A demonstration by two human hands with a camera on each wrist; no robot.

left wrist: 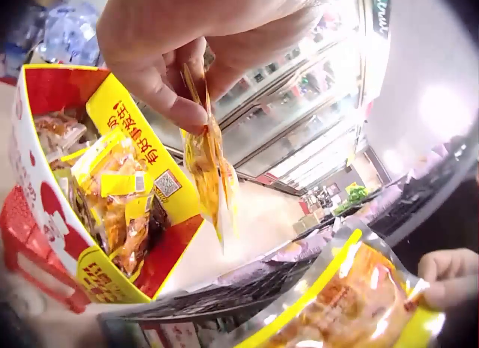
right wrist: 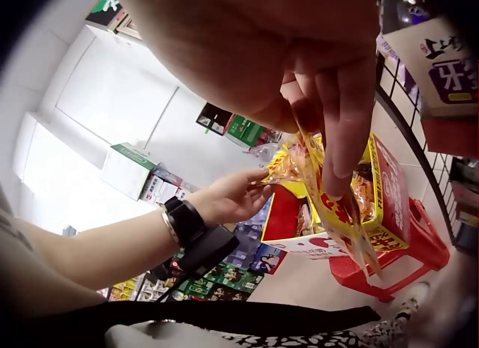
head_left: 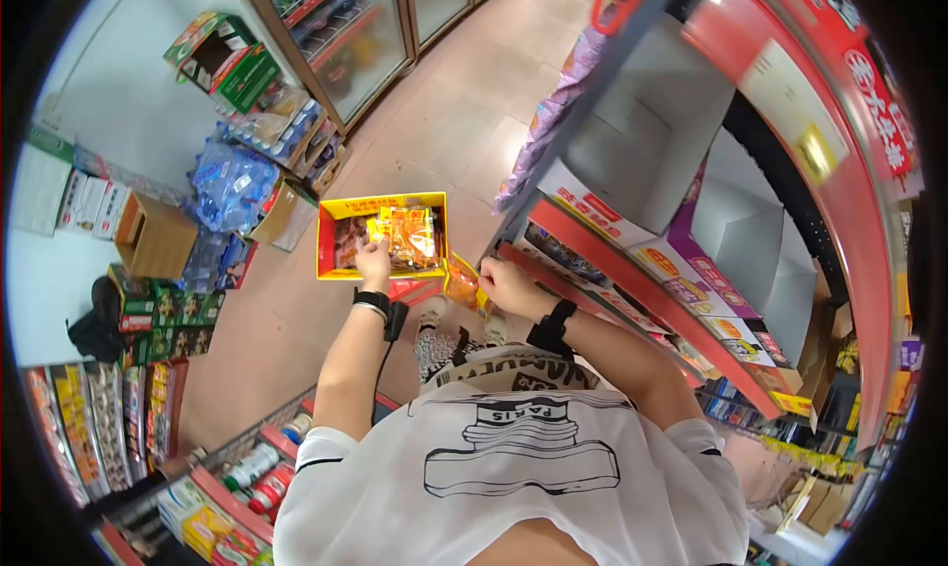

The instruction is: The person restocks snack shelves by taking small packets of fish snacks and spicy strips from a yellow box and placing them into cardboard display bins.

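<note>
A yellow and red box (head_left: 382,202) holds several clear and yellow snack packets (left wrist: 112,185). Above it, my left hand (head_left: 373,262) pinches a packet (left wrist: 211,172) by its edge between thumb and fingers, seen closely in the left wrist view. My right hand (head_left: 515,287) is to the right of the box, gripping another orange and yellow packet (head_left: 461,282) that hangs beside the box's corner. In the right wrist view the right hand's fingers (right wrist: 346,131) fold over this packet's top edge, and the packet partly covers the box.
A red stool (right wrist: 389,269) stands under the box. Shelves with a red edge (head_left: 642,299) and display cartons are at the right. Water bottles (head_left: 232,183) and stacked cartons (head_left: 156,235) line the left wall, and glass-door coolers (head_left: 346,33) stand ahead. A wire rack (head_left: 222,492) is at the lower left.
</note>
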